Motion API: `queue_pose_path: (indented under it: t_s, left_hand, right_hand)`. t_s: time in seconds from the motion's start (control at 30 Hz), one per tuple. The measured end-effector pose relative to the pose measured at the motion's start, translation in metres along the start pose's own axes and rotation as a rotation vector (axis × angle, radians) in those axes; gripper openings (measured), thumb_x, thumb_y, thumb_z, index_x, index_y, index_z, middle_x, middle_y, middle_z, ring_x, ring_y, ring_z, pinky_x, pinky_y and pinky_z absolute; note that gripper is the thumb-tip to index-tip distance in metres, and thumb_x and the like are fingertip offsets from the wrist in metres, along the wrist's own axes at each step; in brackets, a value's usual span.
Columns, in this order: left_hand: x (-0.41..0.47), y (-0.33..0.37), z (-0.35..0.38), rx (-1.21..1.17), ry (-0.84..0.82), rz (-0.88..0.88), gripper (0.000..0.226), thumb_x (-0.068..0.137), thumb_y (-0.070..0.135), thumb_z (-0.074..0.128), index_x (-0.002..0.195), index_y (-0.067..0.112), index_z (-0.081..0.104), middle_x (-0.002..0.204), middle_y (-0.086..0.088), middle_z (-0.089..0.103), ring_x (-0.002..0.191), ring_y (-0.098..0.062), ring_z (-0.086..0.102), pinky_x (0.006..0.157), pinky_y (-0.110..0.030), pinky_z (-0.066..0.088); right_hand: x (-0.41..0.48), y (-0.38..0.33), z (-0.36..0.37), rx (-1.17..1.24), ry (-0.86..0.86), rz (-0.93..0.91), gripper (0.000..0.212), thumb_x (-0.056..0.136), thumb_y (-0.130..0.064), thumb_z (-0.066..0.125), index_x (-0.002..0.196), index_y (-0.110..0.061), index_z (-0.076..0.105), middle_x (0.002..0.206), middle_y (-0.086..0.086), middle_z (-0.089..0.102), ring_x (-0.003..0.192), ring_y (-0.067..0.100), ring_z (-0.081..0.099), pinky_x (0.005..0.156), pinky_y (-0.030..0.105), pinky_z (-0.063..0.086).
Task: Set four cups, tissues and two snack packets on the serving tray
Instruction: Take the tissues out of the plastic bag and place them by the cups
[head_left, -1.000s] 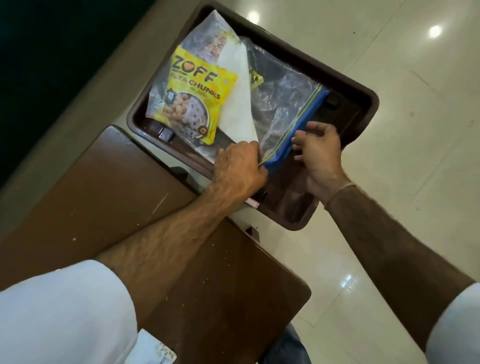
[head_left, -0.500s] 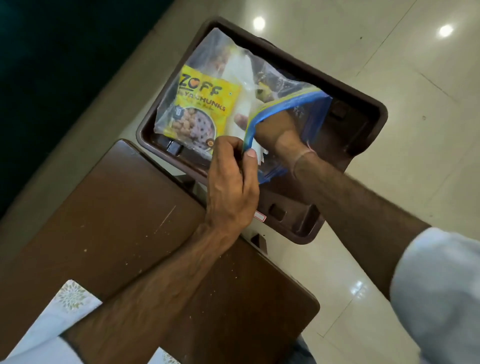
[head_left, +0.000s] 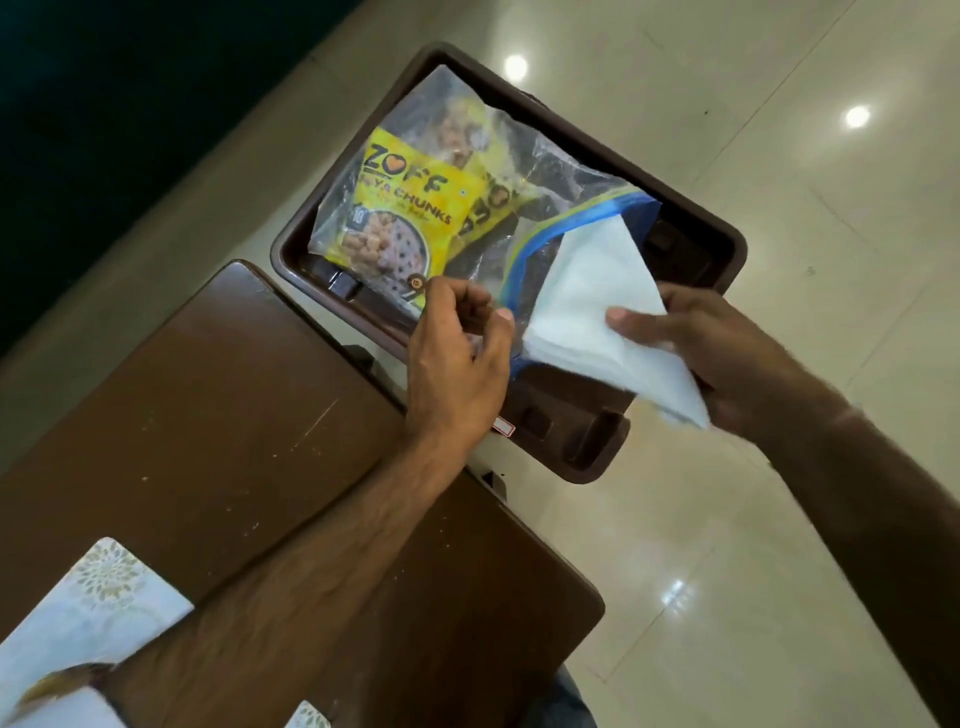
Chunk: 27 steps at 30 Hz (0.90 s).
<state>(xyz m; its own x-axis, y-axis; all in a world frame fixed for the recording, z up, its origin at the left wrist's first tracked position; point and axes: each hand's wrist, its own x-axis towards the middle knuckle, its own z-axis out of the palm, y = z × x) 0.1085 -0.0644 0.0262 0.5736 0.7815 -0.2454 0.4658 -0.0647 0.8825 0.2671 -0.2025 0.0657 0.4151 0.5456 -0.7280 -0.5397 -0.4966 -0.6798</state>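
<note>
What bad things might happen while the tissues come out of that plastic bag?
1. The right hand grips the tissues by one edge only, so loose sheets may slip onto the floor.
2. The left hand pinches just the mouth of the zip bag; a tug might drag it and the yellow snack packets off the tray.
3. No cups are visible.

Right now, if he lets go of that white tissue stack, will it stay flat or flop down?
The tissues would probably flop: they already bend where the right hand pinches them, and the free corner near the bag droops. They look light, held by just a thumb and fingers. The thin layers could likely fan apart or slide, since nothing binds them.
</note>
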Motion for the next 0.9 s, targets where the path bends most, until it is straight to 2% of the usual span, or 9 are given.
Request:
queue_pose_path:
  t_s: [0.13,0.2,0.3,0.37,0.5,0.6,0.7,0.8,0.9]
  left_hand:
    - [-0.027,0.002,-0.007,-0.127,0.017,-0.096,0.019,0.089,0.028,0.068,0.103,0.02,0.06,0.09,0.012,0.066,0.082,0.004,0.062,0.071,-0.013,0.05]
    - [-0.045,0.003,-0.016,-0.292,-0.018,-0.231,0.022,0.088,0.035,0.064,0.101,0.017,0.066,0.09,0.005,0.072,0.083,-0.01,0.068,0.07,-0.02,0.053]
    - [-0.072,0.001,-0.037,-0.768,-0.286,-0.565,0.044,0.096,0.046,0.055,0.116,0.011,0.071,0.112,-0.012,0.076,0.103,-0.027,0.07,0.091,-0.041,0.055]
    - [-0.092,-0.002,-0.06,-0.989,-0.401,-0.712,0.051,0.099,0.049,0.049,0.131,0.013,0.066,0.13,-0.013,0.069,0.12,-0.029,0.066,0.103,-0.045,0.052]
    - [-0.126,-0.021,-0.1,-0.959,-0.337,-0.767,0.048,0.09,0.04,0.062,0.133,0.018,0.065,0.128,-0.007,0.071,0.118,-0.027,0.068,0.102,-0.045,0.054]
    - [-0.15,-0.037,-0.127,-0.88,-0.236,-0.793,0.05,0.08,0.041,0.066,0.127,0.024,0.068,0.122,-0.002,0.074,0.113,-0.026,0.071,0.102,-0.049,0.054]
    - [-0.175,-0.052,-0.15,-0.846,-0.159,-0.765,0.046,0.078,0.049,0.066,0.12,0.031,0.072,0.121,0.0,0.074,0.111,-0.024,0.072,0.099,-0.05,0.056]
    - [-0.195,-0.064,-0.165,-0.826,-0.106,-0.723,0.036,0.08,0.056,0.061,0.11,0.042,0.074,0.115,0.003,0.076,0.106,-0.021,0.074,0.088,-0.039,0.061]
    - [-0.21,-0.071,-0.181,-0.807,-0.074,-0.676,0.046,0.069,0.078,0.059,0.104,0.053,0.072,0.109,0.009,0.077,0.1,-0.017,0.075,0.078,-0.03,0.06]
  right_hand:
    - [-0.05,0.019,-0.014,-0.023,-0.117,0.011,0.031,0.087,-0.023,0.071,0.117,-0.015,0.071,0.117,0.011,0.074,0.098,0.029,0.072,0.071,0.033,0.058]
    - [-0.064,0.028,-0.006,0.006,-0.184,0.016,0.033,0.088,-0.023,0.069,0.121,-0.016,0.07,0.123,0.012,0.071,0.107,0.029,0.07,0.08,0.03,0.057]
    - [-0.076,0.038,0.022,-0.083,-0.285,0.019,0.03,0.087,-0.023,0.07,0.117,-0.021,0.072,0.121,0.01,0.072,0.108,0.029,0.07,0.083,0.031,0.057]
    - [-0.078,0.045,0.045,-0.161,-0.332,0.012,0.032,0.087,-0.017,0.068,0.119,-0.022,0.07,0.12,0.008,0.073,0.107,0.029,0.07,0.084,0.032,0.058]
    - [-0.083,0.054,0.094,-0.444,-0.408,-0.042,0.044,0.091,-0.032,0.067,0.131,-0.029,0.053,0.12,-0.01,0.069,0.106,0.015,0.068,0.082,0.029,0.058]
    - [-0.093,0.066,0.135,-0.8,-0.25,-0.273,0.052,0.087,-0.057,0.056,0.135,-0.042,0.04,0.12,-0.026,0.056,0.106,0.002,0.06,0.082,0.015,0.051]
    - [-0.107,0.081,0.174,-0.9,-0.202,-0.43,0.048,0.088,-0.066,0.045,0.129,-0.043,0.045,0.129,-0.019,0.053,0.108,-0.002,0.055,0.076,0.003,0.045]
    - [-0.114,0.092,0.203,-0.956,-0.206,-0.501,0.03,0.089,-0.056,0.047,0.118,-0.048,0.046,0.133,-0.014,0.051,0.107,0.002,0.055,0.086,0.009,0.047]
    - [-0.118,0.101,0.23,-1.016,-0.2,-0.524,0.031,0.087,-0.055,0.049,0.117,-0.048,0.046,0.135,-0.011,0.05,0.104,0.003,0.055,0.086,0.008,0.043]
